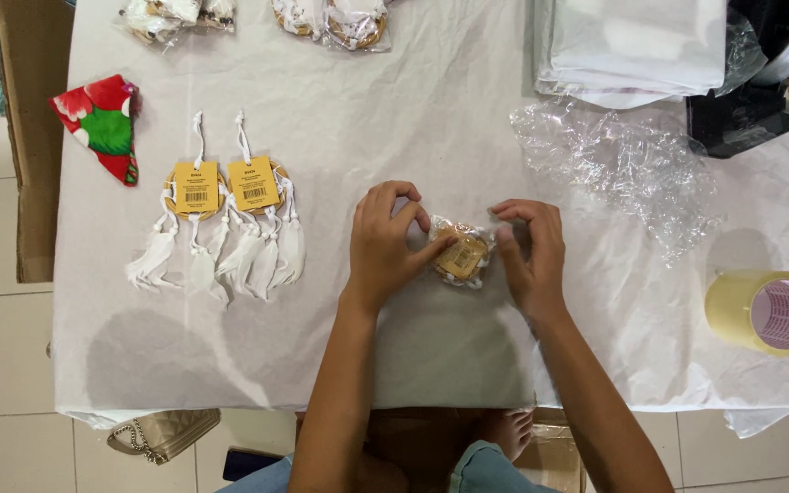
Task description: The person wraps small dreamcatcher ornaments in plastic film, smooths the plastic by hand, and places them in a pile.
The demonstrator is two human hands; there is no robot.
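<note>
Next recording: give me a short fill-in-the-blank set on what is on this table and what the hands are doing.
1. Both hands, left hand and right hand, hold a small ornament wrapped in clear ____.
2. The number of unwrapped ornaments with yellow tags lying to the left is ____.
3. The roll of tape lies near the table's ____ edge.

Missing words: plastic; two; right

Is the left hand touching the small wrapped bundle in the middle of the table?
Touching. In the head view, the left hand lays its thumb on top of the small wrapped bundle, with no gap between them; the right hand presses its other side.
</note>
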